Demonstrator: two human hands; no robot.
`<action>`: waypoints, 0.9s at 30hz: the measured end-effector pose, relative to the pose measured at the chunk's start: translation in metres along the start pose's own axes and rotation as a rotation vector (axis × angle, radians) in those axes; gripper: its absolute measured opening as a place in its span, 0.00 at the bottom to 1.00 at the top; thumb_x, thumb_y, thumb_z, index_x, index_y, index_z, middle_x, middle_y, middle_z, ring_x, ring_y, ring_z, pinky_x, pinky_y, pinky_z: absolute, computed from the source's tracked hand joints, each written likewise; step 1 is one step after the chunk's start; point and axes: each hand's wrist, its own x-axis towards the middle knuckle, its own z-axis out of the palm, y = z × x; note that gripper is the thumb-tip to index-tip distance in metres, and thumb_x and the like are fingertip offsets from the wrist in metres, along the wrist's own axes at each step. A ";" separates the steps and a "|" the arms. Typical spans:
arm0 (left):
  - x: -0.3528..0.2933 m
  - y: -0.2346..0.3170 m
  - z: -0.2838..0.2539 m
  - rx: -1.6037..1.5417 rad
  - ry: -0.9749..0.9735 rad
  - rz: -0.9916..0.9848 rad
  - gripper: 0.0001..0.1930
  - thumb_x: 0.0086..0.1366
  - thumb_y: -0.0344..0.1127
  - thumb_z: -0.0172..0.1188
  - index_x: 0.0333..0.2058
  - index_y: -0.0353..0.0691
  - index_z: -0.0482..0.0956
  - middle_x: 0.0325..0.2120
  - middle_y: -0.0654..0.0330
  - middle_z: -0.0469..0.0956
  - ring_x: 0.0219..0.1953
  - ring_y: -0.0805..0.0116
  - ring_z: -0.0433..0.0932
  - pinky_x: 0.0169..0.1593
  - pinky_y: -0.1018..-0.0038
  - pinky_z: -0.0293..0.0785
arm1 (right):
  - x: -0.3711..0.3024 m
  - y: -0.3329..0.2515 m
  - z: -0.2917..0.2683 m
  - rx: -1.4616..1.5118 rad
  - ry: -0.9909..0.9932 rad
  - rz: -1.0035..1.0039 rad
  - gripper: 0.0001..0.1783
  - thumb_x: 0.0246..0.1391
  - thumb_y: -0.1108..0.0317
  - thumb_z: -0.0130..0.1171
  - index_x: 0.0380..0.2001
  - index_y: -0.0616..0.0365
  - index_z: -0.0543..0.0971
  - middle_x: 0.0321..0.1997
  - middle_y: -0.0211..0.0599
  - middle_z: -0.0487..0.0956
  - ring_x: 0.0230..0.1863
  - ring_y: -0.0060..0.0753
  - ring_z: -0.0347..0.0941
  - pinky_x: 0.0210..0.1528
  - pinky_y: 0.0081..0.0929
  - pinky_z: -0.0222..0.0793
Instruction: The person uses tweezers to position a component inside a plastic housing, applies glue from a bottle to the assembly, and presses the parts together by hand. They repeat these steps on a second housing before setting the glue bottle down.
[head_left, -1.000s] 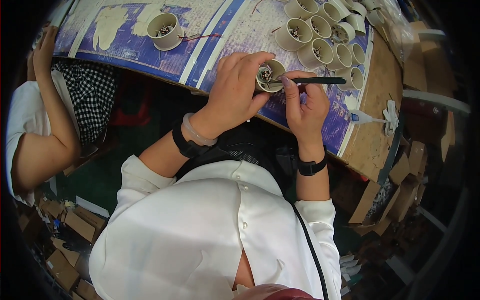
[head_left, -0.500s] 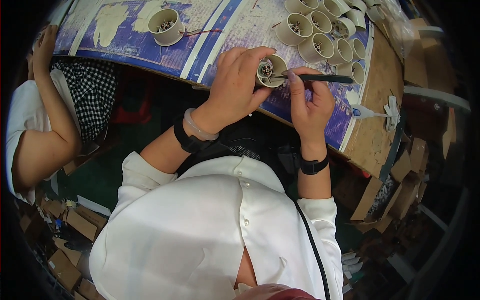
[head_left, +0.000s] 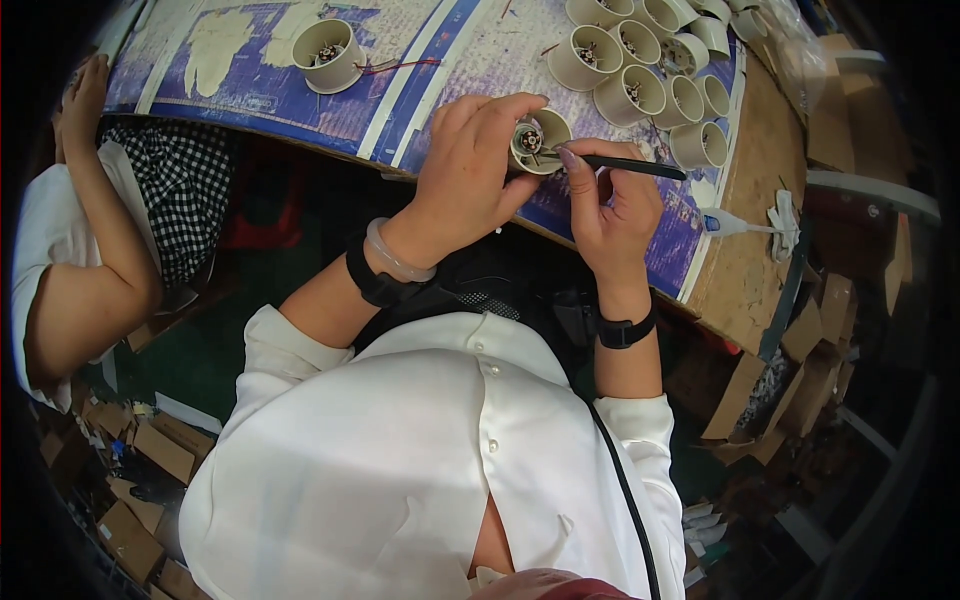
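My left hand [head_left: 470,155] is closed around a cream round cup-shaped housing [head_left: 556,128], tilted near the table's front edge. Inside it sits a small dark round part with copper colour, perhaps a motor [head_left: 530,139]. Between the fingers of my right hand [head_left: 615,205] is a slim black tool, apparently tweezers [head_left: 635,166]. Its tip reaches into the housing beside the motor; whether it grips anything is too small to tell.
Several similar housings [head_left: 630,95] with parts inside cluster at the back right. Another housing [head_left: 328,57] with red wires stands back left. A small bottle with a white nozzle [head_left: 728,223] lies on the right. A co-worker's arm [head_left: 115,210] is at the left; cardboard boxes [head_left: 800,370] stand right.
My right hand and the tool have shifted slightly left and down, with the tool lying at a steeper slant. My left hand and the housing have barely moved.
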 end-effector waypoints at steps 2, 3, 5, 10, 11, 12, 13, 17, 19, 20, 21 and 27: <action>0.000 0.000 0.000 -0.005 0.005 0.000 0.34 0.43 0.30 0.69 0.53 0.41 0.69 0.42 0.58 0.74 0.45 0.56 0.70 0.51 0.63 0.62 | 0.000 0.000 0.000 -0.005 -0.001 0.008 0.03 0.54 0.75 0.62 0.32 0.61 0.80 0.29 0.31 0.77 0.22 0.18 0.64 0.22 0.16 0.57; 0.001 0.000 0.001 -0.006 0.004 0.002 0.34 0.43 0.30 0.69 0.53 0.41 0.69 0.42 0.58 0.74 0.45 0.56 0.70 0.51 0.63 0.62 | 0.000 0.000 -0.001 -0.006 0.001 0.008 0.03 0.54 0.75 0.62 0.32 0.61 0.80 0.29 0.31 0.77 0.22 0.18 0.64 0.22 0.16 0.57; 0.001 0.001 0.000 -0.013 -0.004 -0.010 0.34 0.44 0.30 0.69 0.53 0.41 0.69 0.41 0.57 0.74 0.45 0.56 0.71 0.51 0.63 0.62 | -0.002 0.001 -0.002 0.013 -0.003 0.031 0.03 0.54 0.76 0.62 0.33 0.62 0.80 0.31 0.31 0.78 0.23 0.19 0.66 0.24 0.17 0.59; 0.001 0.001 -0.002 -0.042 -0.013 -0.046 0.33 0.45 0.32 0.70 0.53 0.41 0.68 0.40 0.55 0.75 0.44 0.55 0.71 0.51 0.62 0.63 | -0.005 -0.011 -0.039 0.122 0.099 0.195 0.06 0.55 0.76 0.60 0.36 0.63 0.79 0.35 0.33 0.78 0.30 0.24 0.71 0.30 0.20 0.65; 0.000 0.001 -0.002 -0.040 -0.011 -0.043 0.33 0.45 0.32 0.70 0.53 0.41 0.68 0.40 0.55 0.75 0.44 0.55 0.71 0.51 0.62 0.63 | -0.003 -0.014 -0.053 -0.075 0.040 0.151 0.07 0.55 0.76 0.60 0.38 0.62 0.79 0.36 0.35 0.78 0.32 0.29 0.73 0.33 0.22 0.67; 0.000 0.001 -0.002 -0.033 -0.018 -0.058 0.33 0.46 0.32 0.70 0.53 0.40 0.68 0.40 0.55 0.75 0.45 0.55 0.71 0.51 0.62 0.63 | -0.003 -0.016 -0.067 -0.271 -0.017 0.104 0.08 0.54 0.76 0.60 0.39 0.62 0.79 0.37 0.37 0.79 0.35 0.33 0.75 0.36 0.25 0.69; -0.001 0.000 -0.002 -0.024 -0.023 -0.074 0.33 0.46 0.32 0.70 0.53 0.40 0.68 0.40 0.55 0.75 0.45 0.54 0.71 0.51 0.62 0.63 | -0.008 -0.012 -0.079 -0.269 -0.013 0.098 0.08 0.54 0.76 0.60 0.39 0.62 0.79 0.37 0.37 0.79 0.35 0.33 0.75 0.36 0.25 0.69; 0.002 0.005 -0.003 -0.005 -0.030 -0.089 0.32 0.48 0.32 0.69 0.53 0.39 0.68 0.43 0.55 0.75 0.45 0.54 0.72 0.51 0.63 0.65 | -0.040 0.008 -0.113 -0.754 -0.264 0.149 0.12 0.52 0.76 0.60 0.42 0.58 0.79 0.39 0.41 0.78 0.37 0.44 0.75 0.39 0.30 0.71; 0.002 0.005 -0.005 0.020 -0.028 -0.092 0.31 0.48 0.31 0.69 0.52 0.39 0.68 0.44 0.55 0.76 0.45 0.54 0.72 0.50 0.64 0.66 | -0.053 0.016 -0.119 -0.811 -0.280 0.173 0.12 0.52 0.76 0.60 0.42 0.57 0.79 0.40 0.42 0.78 0.38 0.46 0.75 0.40 0.32 0.71; 0.002 0.006 -0.005 0.014 -0.026 -0.093 0.31 0.49 0.31 0.69 0.52 0.39 0.68 0.44 0.55 0.75 0.46 0.53 0.72 0.51 0.63 0.65 | -0.058 0.019 -0.121 -0.815 -0.278 0.189 0.12 0.53 0.75 0.60 0.42 0.57 0.79 0.40 0.42 0.78 0.39 0.46 0.75 0.40 0.32 0.71; 0.001 0.006 -0.007 0.008 -0.024 -0.094 0.31 0.49 0.31 0.69 0.52 0.39 0.68 0.44 0.54 0.75 0.46 0.53 0.72 0.51 0.63 0.65 | -0.062 0.022 -0.122 -0.819 -0.276 0.205 0.11 0.53 0.75 0.60 0.42 0.58 0.80 0.40 0.42 0.78 0.39 0.45 0.75 0.40 0.33 0.71; -0.002 0.009 -0.012 0.034 0.057 -0.062 0.31 0.49 0.31 0.69 0.53 0.40 0.67 0.46 0.53 0.74 0.48 0.51 0.71 0.53 0.61 0.64 | -0.037 0.003 -0.100 -0.673 -0.158 0.147 0.09 0.54 0.75 0.60 0.39 0.60 0.80 0.38 0.42 0.78 0.38 0.45 0.76 0.40 0.32 0.71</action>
